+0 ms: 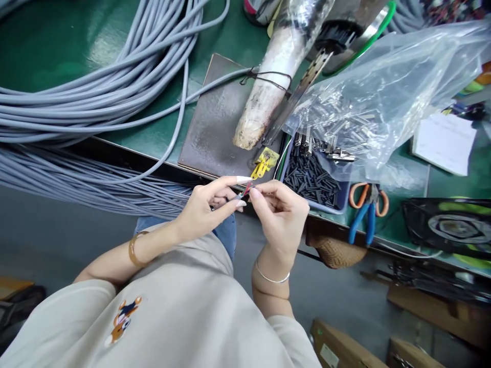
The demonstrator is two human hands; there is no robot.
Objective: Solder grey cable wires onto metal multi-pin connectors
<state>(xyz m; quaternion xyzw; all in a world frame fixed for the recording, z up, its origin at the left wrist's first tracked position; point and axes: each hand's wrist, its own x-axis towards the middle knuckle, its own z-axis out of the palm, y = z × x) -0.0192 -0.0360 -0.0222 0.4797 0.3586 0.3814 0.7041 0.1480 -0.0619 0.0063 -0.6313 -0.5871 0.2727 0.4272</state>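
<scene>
My left hand (209, 207) holds the end of a grey cable, its thumb and forefinger on either side of the fanned-out coloured wires (247, 189). The wires are thin, with red and green ones visible. Close against them, my right hand (282, 214) pinches the wire ends between thumb and forefinger; its other fingers are curled in. Whether a small part is also in that pinch is too small to tell. Just beyond my fingertips, a yellow clip-like piece (263, 166) lies at the edge of a dark board (209, 128).
A thick coil of grey cable (153, 76) covers the bench's left. Beyond my hands stands a plastic-wrapped soldering tool (264, 87). Rightward are a bin of short black tubes (314, 179), a clear bag of metal parts (364, 102), pliers (369, 204) and a paper pad (445, 140).
</scene>
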